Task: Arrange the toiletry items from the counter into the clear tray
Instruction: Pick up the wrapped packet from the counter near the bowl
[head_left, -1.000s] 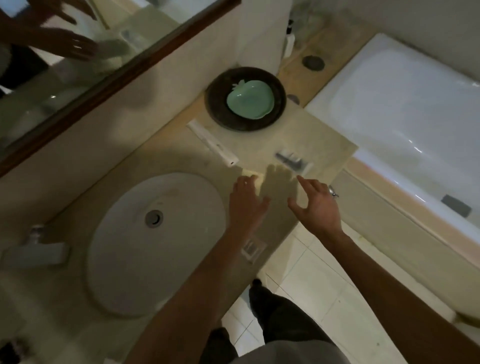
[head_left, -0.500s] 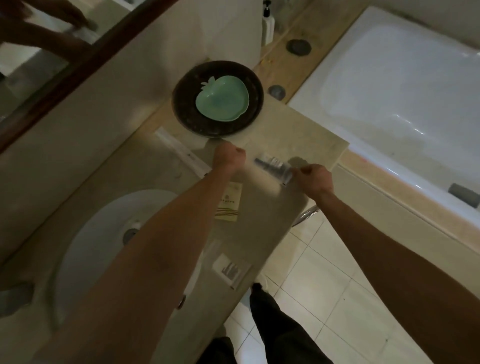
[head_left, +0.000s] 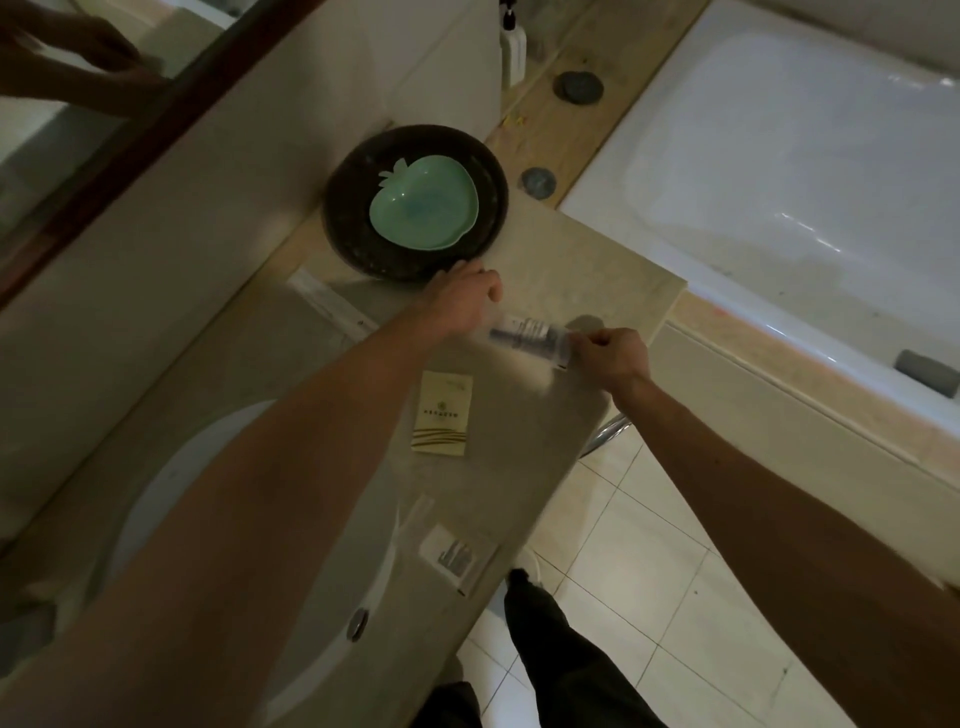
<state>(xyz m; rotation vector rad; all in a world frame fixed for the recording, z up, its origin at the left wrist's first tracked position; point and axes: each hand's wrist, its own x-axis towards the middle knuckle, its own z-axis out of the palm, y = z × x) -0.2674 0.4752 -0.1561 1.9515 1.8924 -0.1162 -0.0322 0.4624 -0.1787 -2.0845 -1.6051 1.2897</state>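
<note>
On the counter (head_left: 587, 270), both hands have come forward since a second ago, when they hovered with spread fingers over the front edge; half a second ago they were already much where they are now. The left hand (head_left: 465, 301) sits just in front of the dark round dish (head_left: 343, 228), its fingers curled at the near end of a clear packet with dark print (head_left: 530, 338), though whether it grips the packet or something clear beneath it cannot be told. The right hand (head_left: 610, 356) pinches the packet's other end near the counter's right edge, fingers closed on it. A clear tray cannot be made out with any certainty; a faint clear sheen around the packet may be its edge, but the dim light leaves that open. A pale green apple-shaped dish (head_left: 423, 208) lies inside the dark dish. Other toiletry items lie apart on the counter: a cream sachet (head_left: 442, 413) toward the middle, a long white wrapped stick (head_left: 332, 304) toward the back edge beside the sink (head_left: 156, 509), and a small printed packet (head_left: 452, 556) at the front edge. The move from hovering to grasping suggests the first item is only now being handled, so most of the arranging seems left to do.
</note>
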